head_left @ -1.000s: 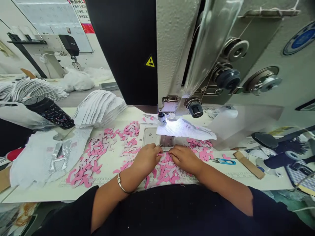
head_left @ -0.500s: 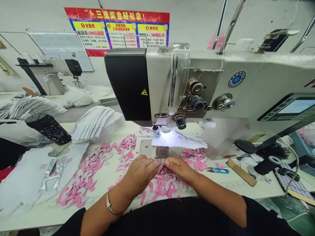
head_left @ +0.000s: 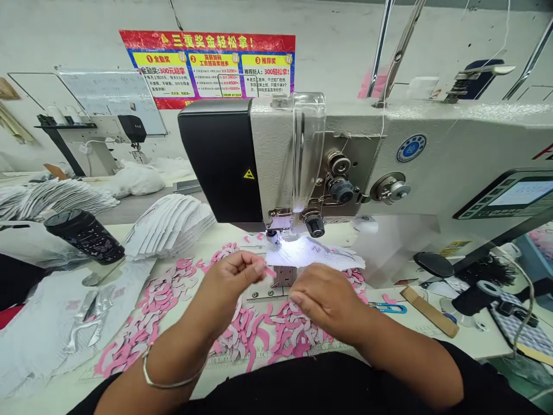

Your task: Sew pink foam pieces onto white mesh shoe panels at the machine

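Observation:
My left hand [head_left: 228, 282] is raised above the table, thumb and fingers pinched on a small pink cut-out piece [head_left: 270, 271]. My right hand [head_left: 322, 300] hovers beside it over a heap of pink cut-out pieces [head_left: 276, 331], its fingers curled; nothing visible in them. Just beyond the hands, a white mesh shoe panel [head_left: 317, 256] lies lit under the needle [head_left: 272, 237] of the sewing machine [head_left: 389, 155].
More pink pieces [head_left: 147, 311] are scattered to the left. A stack of white panels [head_left: 170, 222], a black bottle [head_left: 86, 235] and white fabric [head_left: 47, 323] lie at left. Blue thread snips [head_left: 386, 307] and a brown strip [head_left: 430, 311] lie at right.
My left hand has lifted off the heap with one pink piece pinched in it. My right hand has risen slightly. The view has tilted a little lower.

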`<state>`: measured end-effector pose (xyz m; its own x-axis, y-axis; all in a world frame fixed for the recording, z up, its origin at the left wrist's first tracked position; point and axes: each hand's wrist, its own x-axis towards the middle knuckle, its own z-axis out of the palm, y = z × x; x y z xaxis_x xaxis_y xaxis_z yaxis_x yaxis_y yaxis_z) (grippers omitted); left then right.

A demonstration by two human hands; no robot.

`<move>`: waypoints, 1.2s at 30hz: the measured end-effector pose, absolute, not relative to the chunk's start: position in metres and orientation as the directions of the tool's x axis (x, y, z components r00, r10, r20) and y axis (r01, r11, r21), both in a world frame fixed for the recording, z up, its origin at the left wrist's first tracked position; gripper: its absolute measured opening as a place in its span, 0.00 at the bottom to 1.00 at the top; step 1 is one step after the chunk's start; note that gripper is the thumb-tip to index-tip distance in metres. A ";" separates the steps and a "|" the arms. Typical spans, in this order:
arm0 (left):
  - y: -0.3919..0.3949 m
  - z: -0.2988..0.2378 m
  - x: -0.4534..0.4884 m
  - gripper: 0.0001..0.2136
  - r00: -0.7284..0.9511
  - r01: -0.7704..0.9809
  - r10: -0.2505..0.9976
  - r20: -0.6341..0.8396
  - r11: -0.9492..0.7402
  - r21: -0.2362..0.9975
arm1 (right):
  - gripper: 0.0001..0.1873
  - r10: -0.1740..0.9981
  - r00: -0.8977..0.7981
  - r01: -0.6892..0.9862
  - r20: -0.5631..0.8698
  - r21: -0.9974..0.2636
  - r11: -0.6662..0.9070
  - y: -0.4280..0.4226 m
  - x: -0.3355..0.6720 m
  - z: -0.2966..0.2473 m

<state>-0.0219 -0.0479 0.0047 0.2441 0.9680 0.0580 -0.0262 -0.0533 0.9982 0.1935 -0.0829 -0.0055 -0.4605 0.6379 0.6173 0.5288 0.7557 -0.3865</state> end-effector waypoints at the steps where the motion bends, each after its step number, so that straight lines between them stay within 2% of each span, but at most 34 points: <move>1: -0.041 0.010 -0.021 0.08 0.212 -0.028 0.975 0.065 -0.060 0.998 | 0.12 0.610 -0.414 0.586 0.675 -0.315 0.746 -0.080 0.198 -0.002; 3: -0.027 0.015 -0.015 0.09 0.169 -0.048 0.983 0.069 -0.062 0.997 | 0.11 0.606 -0.342 0.704 0.718 -0.231 0.671 -0.072 0.204 -0.002; 6: -0.013 0.009 -0.003 0.10 0.186 -0.087 0.981 0.057 -0.041 0.995 | 0.17 0.647 -0.351 0.773 0.677 -0.180 0.608 -0.059 0.204 -0.016; 10: -0.006 -0.004 0.002 0.08 0.238 -0.063 0.970 0.045 -0.030 0.998 | 0.12 0.602 -0.325 0.760 0.729 -0.177 0.625 -0.051 0.197 -0.037; 16: -0.005 -0.005 -0.001 0.09 0.246 -0.052 0.969 0.037 -0.025 0.998 | 0.13 0.533 -0.304 0.739 0.790 -0.158 0.655 -0.051 0.194 -0.040; 21: -0.005 -0.006 0.000 0.10 0.226 0.038 0.972 0.059 -0.069 0.997 | 0.12 0.518 -0.296 0.733 0.803 -0.157 0.662 -0.051 0.193 -0.040; 30: -0.010 -0.003 0.002 0.10 0.144 0.099 0.984 0.107 -0.122 0.988 | 0.16 0.502 -0.342 0.725 0.794 -0.116 0.678 -0.051 0.195 -0.042; 36: -0.011 -0.008 0.005 0.10 0.169 -0.013 0.983 0.068 -0.066 0.998 | 0.23 0.501 -0.378 0.733 0.778 -0.078 0.675 -0.051 0.198 -0.044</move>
<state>0.0051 -0.0111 -0.0076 0.1695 0.9832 0.0677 -0.0127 -0.0665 0.9977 0.1980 -0.0509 -0.0443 -0.3783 0.5010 0.7784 0.7333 0.6754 -0.0783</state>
